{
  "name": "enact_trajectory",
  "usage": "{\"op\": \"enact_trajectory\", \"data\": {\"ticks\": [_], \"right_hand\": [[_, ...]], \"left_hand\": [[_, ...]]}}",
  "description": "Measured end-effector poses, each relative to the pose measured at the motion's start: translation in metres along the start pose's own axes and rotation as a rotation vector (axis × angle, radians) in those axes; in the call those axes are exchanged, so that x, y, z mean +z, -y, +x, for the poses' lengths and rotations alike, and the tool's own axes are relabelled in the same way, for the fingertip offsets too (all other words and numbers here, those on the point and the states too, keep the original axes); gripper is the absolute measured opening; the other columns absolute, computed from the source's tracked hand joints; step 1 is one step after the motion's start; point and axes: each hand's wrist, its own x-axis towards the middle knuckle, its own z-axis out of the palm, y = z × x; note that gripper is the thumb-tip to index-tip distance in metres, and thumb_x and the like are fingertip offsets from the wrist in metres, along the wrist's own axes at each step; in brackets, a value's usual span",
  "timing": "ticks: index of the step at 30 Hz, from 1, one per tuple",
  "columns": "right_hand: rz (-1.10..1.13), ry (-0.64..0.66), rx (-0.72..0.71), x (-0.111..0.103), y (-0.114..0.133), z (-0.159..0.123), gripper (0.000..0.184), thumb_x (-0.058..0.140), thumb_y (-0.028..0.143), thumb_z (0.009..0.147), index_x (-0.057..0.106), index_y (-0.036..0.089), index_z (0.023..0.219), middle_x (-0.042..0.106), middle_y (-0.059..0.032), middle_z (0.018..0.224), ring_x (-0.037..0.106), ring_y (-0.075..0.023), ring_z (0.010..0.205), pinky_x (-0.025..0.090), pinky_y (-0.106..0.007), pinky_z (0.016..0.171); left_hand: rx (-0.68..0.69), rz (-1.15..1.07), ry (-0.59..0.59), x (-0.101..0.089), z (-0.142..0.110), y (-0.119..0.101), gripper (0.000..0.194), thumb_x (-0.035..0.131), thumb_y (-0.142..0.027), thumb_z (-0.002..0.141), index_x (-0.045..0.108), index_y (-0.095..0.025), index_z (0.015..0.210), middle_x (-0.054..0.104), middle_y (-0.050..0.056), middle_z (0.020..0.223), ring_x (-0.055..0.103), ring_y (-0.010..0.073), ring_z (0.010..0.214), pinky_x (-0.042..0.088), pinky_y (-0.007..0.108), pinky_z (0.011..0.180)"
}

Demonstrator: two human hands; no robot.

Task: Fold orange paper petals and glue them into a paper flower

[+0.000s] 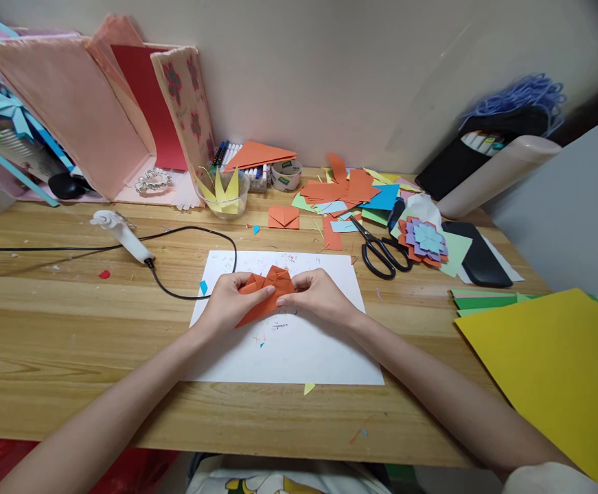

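Observation:
My left hand (231, 298) and my right hand (315, 293) both pinch a folded orange paper piece (269, 283) over a white sheet (288, 343) in the middle of the wooden table (72, 329). The fingers of each hand are curled and pressed on the paper's folds, thumbs meeting near its centre. Part of the orange paper is hidden under my fingers.
Black scissors (381, 250) lie right of the sheet beside a layered paper flower (425, 240) and a pile of coloured scraps (350, 192). A white glue gun (123, 237) with a black cord lies at left. Yellow and green sheets (550, 363) sit at right. A cup with yellow paper (222, 192) stands behind.

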Motion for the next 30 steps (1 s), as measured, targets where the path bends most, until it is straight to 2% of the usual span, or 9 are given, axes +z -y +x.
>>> {"op": "enact_trajectory", "data": {"ticks": [7, 11, 13, 17, 20, 25, 30], "right_hand": [[-0.012, 0.015, -0.025, 0.0008, -0.0029, 0.0010, 0.025, 0.069, 0.037, 0.063, 0.064, 0.012, 0.062, 0.056, 0.0004, 0.059, 0.045, -0.0092, 0.053, 0.032, -0.022, 0.049], [-0.084, 0.016, -0.065, -0.0003, -0.0042, 0.0012, 0.032, 0.067, 0.040, 0.066, 0.054, 0.014, 0.054, 0.042, 0.0043, 0.052, 0.036, -0.0071, 0.050, 0.026, -0.021, 0.046], [-0.118, 0.026, -0.104, -0.0009, -0.0028, 0.0010, 0.038, 0.060, 0.044, 0.073, 0.048, 0.015, 0.052, 0.037, 0.0048, 0.052, 0.033, -0.0070, 0.050, 0.024, -0.021, 0.047], [-0.176, 0.017, -0.177, 0.0010, -0.0003, -0.0006, 0.042, 0.045, 0.046, 0.084, 0.043, 0.016, 0.056, 0.037, 0.0036, 0.056, 0.033, -0.0083, 0.054, 0.026, -0.022, 0.051], [-0.226, -0.029, -0.235, 0.0048, -0.0022, -0.0023, 0.039, 0.043, 0.043, 0.086, 0.044, 0.016, 0.057, 0.037, 0.0035, 0.057, 0.033, -0.0084, 0.054, 0.025, -0.022, 0.050], [-0.297, -0.091, -0.313, 0.0072, -0.0056, -0.0040, 0.042, 0.044, 0.039, 0.086, 0.039, 0.016, 0.051, 0.032, 0.0044, 0.051, 0.028, -0.0078, 0.050, 0.023, -0.023, 0.049], [-0.214, 0.005, -0.279, 0.0059, -0.0052, -0.0038, 0.041, 0.046, 0.042, 0.085, 0.049, 0.015, 0.055, 0.037, 0.0036, 0.054, 0.031, -0.0075, 0.051, 0.024, -0.022, 0.048]], "left_hand": [[0.103, 0.057, -0.081, 0.0052, -0.0054, 0.0002, 0.033, 0.062, -0.041, 0.067, 0.047, -0.015, 0.053, 0.038, -0.005, 0.051, 0.032, 0.0072, 0.050, 0.023, 0.020, 0.045], [0.117, 0.051, -0.102, 0.0053, -0.0064, -0.0009, 0.036, 0.062, -0.038, 0.067, 0.041, -0.016, 0.049, 0.032, -0.006, 0.050, 0.028, 0.0066, 0.048, 0.021, 0.020, 0.045], [0.092, 0.039, -0.092, 0.0035, -0.0058, -0.0019, 0.037, 0.063, -0.039, 0.066, 0.040, -0.016, 0.047, 0.031, -0.006, 0.049, 0.027, 0.0063, 0.048, 0.020, 0.020, 0.044], [0.042, 0.007, -0.032, 0.0008, -0.0049, -0.0025, 0.035, 0.066, -0.040, 0.063, 0.044, -0.015, 0.048, 0.035, -0.006, 0.048, 0.030, 0.0063, 0.047, 0.022, 0.020, 0.044], [0.023, -0.011, 0.043, 0.0017, -0.0052, -0.0012, 0.035, 0.065, -0.042, 0.063, 0.046, -0.015, 0.050, 0.038, -0.005, 0.049, 0.033, 0.0064, 0.047, 0.022, 0.019, 0.043], [0.008, -0.004, 0.087, 0.0039, -0.0040, 0.0021, 0.036, 0.065, -0.044, 0.062, 0.048, -0.014, 0.052, 0.041, -0.005, 0.051, 0.035, 0.0067, 0.048, 0.025, 0.019, 0.044], [0.008, -0.007, 0.128, 0.0039, -0.0037, 0.0020, 0.038, 0.065, -0.045, 0.061, 0.044, -0.015, 0.051, 0.040, -0.005, 0.051, 0.034, 0.0065, 0.047, 0.023, 0.019, 0.043]]}}
